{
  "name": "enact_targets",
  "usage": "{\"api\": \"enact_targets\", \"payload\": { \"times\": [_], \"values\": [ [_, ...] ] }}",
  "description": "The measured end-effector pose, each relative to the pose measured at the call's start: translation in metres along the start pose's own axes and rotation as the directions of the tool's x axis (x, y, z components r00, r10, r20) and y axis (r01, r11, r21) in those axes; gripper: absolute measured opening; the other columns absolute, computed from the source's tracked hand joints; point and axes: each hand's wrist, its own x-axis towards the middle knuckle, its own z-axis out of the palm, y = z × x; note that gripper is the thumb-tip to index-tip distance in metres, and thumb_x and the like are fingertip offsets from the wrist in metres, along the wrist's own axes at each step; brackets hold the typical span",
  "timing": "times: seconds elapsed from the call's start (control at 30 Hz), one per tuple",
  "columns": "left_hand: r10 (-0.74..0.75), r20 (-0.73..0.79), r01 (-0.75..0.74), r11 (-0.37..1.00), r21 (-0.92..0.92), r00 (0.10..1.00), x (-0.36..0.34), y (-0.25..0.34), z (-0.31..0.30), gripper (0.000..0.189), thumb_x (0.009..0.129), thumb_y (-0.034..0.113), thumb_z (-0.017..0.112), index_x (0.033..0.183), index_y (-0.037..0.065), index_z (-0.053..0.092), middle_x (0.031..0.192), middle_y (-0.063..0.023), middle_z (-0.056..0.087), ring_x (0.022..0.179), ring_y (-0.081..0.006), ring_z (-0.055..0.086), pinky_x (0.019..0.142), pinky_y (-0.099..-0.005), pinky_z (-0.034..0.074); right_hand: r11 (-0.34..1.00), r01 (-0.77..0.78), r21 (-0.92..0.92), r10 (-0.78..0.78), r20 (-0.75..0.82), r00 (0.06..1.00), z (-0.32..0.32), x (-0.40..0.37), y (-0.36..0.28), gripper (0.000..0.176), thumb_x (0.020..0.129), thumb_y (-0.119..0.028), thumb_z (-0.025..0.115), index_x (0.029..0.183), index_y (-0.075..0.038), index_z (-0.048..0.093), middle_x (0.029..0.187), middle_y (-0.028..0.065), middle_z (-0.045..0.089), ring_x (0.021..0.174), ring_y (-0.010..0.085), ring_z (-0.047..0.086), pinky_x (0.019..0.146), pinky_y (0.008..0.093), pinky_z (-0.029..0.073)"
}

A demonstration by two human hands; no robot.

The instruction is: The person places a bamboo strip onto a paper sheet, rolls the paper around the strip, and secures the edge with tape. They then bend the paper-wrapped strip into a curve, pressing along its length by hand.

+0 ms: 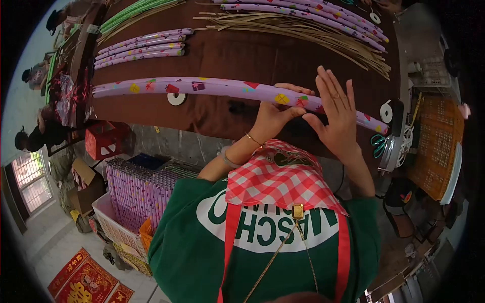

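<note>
Lilac slender tube with a glossy skin of red, yellow and green printed motifs: lay crosswise in front of the body, over the near part of the brown cloth-covered surface. Could not tell whether its ends bore on the cloth.

Left hand held it right of its middle, thumb on the near face, fingertips showing beyond the far side. Right hand stood spread just beside, fingers up and apart, overlapping the tube; contact could not be told.

Handling, judged by eye: seemed light, fairly stiff along its length, with some give likely over so long a span. Skin shone and was probably slippery, apt to crease under a hard pinch. The left grip left a long end reaching leftward, which would likely dip or swing. Best hold seemed a gentle wrap near the middle, with a second support towards an end.

Close by: a white tape roll just under the tube's left half; teal-handled scissors near its right end.

Farther out: a row of similar lilac tubes on the left, and loose tan flat strips on the right.
</note>
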Motion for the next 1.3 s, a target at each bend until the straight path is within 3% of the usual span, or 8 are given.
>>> {"api": "enact_targets", "payload": {
  "times": [0.2, 0.6, 0.77, 1.0, 1.07, 1.13, 1.2, 1.3],
  "values": [
    [0.022, 0.071, -0.058, 0.826, 0.56, 0.997, -0.017, -0.04, -0.006, 0.037, 0.082, 0.006, 0.058, 0.117, -0.002, 0.049, 0.116, -0.0143, 0.054, 0.101, -0.0262, 0.055, 0.086, -0.0336, 0.044, 0.974, 0.126, 0.19, -0.163, 0.192, 0.968, 0.017, 0.035, -0.021, 0.071, 0.074, -0.027, 0.066, 0.134, -0.004, 0.036, 0.139, 0.0096, 0.037, 0.127, 0.0239, 0.037, 0.106, 0.0455, 0.023],
    [-0.136, 0.299, 0.013, 0.925, 0.381, 0.944, -0.034, -0.05, 0.018, 0.048, 0.081, 0.012, 0.065, 0.124, 0.002, 0.045, 0.124, -0.0139, 0.048, 0.116, -0.0234, 0.045, 0.098, -0.0352, 0.034, 0.923, 0.3, 0.242, -0.353, 0.216, 0.91, 0.036, 0.067, -0.043, 0.072, 0.076, -0.016, 0.062, 0.135, 0.0, 0.027, 0.139, 0.013, 0.034, 0.126, 0.0236, 0.038, 0.105, 0.0409, 0.026],
    [0.011, 0.204, -0.093, 0.914, 0.395, 0.979, -0.034, -0.066, 0.018, 0.048, 0.077, 0.011, 0.069, 0.12, 0.002, 0.049, 0.117, -0.0122, 0.054, 0.11, -0.0227, 0.05, 0.093, -0.0336, 0.038, 0.92, 0.329, 0.21, -0.369, 0.188, 0.91, 0.042, 0.07, -0.048, 0.072, 0.075, -0.015, 0.063, 0.135, 0.0, 0.027, 0.137, 0.0138, 0.037, 0.122, 0.0243, 0.042, 0.104, 0.0404, 0.03],
    [-0.228, 0.237, 0.11, 0.898, 0.426, 0.944, -0.028, -0.027, -0.006, 0.038, 0.081, 0.009, 0.063, 0.116, 0.0, 0.049, 0.111, -0.0095, 0.056, 0.105, -0.0208, 0.053, 0.089, -0.0325, 0.042, 0.96, 0.125, 0.252, -0.182, 0.218, 0.959, 0.054, 0.056, -0.037, 0.07, 0.076, -0.012, 0.064, 0.135, -0.002, 0.028, 0.112, 0.0141, 0.054, 0.092, 0.0258, 0.059, 0.07, 0.03, 0.052],
    [-0.224, -0.193, 0.278, 0.904, 0.324, 0.955, -0.033, -0.022, -0.027, 0.032, 0.084, 0.008, 0.059, 0.114, -0.001, 0.049, 0.108, -0.0088, 0.056, 0.103, -0.0183, 0.053, 0.088, -0.0314, 0.043, 0.97, 0.128, 0.206, -0.168, 0.19, 0.967, 0.058, 0.05, -0.026, 0.069, 0.076, -0.013, 0.064, 0.135, -0.002, 0.028, 0.107, 0.0136, 0.055, 0.088, 0.0256, 0.06, 0.065, 0.0292, 0.053],
    [-0.086, -0.533, 0.042, 0.995, -0.094, 0.842, -0.028, 0.004, -0.034, 0.032, 0.088, 0.01, 0.054, 0.117, -0.001, 0.045, 0.106, -0.0089, 0.055, 0.1, -0.0159, 0.052, 0.088, -0.0298, 0.043, 0.974, 0.076, 0.213, -0.118, 0.195, 0.974, 0.061, 0.042, -0.02, 0.072, 0.076, -0.008, 0.064, 0.137, -0.006, 0.027, 0.104, 0.0145, 0.056, 0.088, 0.0298, 0.06, 0.069, 0.034, 0.052],
    [-0.006, -0.62, -0.131, 0.976, -0.176, 0.785, -0.021, 0.035, -0.029, 0.03, 0.091, 0.01, 0.05, 0.117, -0.001, 0.042, 0.104, -0.009, 0.055, 0.097, -0.0145, 0.054, 0.086, -0.0273, 0.045, 0.975, 0.096, 0.201, -0.137, 0.201, 0.97, 0.065, 0.04, -0.018, 0.071, 0.074, -0.008, 0.064, 0.136, -0.006, 0.029, 0.104, 0.0138, 0.056, 0.088, 0.0288, 0.06, 0.068, 0.0339, 0.052],
    [0.085, -0.6, -0.015, 0.993, 0.121, 0.796, -0.01, 0.039, -0.034, 0.031, 0.088, 0.01, 0.056, 0.111, -0.005, 0.042, 0.103, -0.0097, 0.056, 0.091, -0.0139, 0.056, 0.081, -0.0255, 0.047, 0.972, 0.111, 0.205, -0.156, 0.218, 0.963, 0.066, 0.038, -0.023, 0.071, 0.072, -0.006, 0.064, 0.135, -0.006, 0.032, 0.102, 0.0125, 0.057, 0.088, 0.027, 0.06, 0.066, 0.0334, 0.052]
  ]
}}
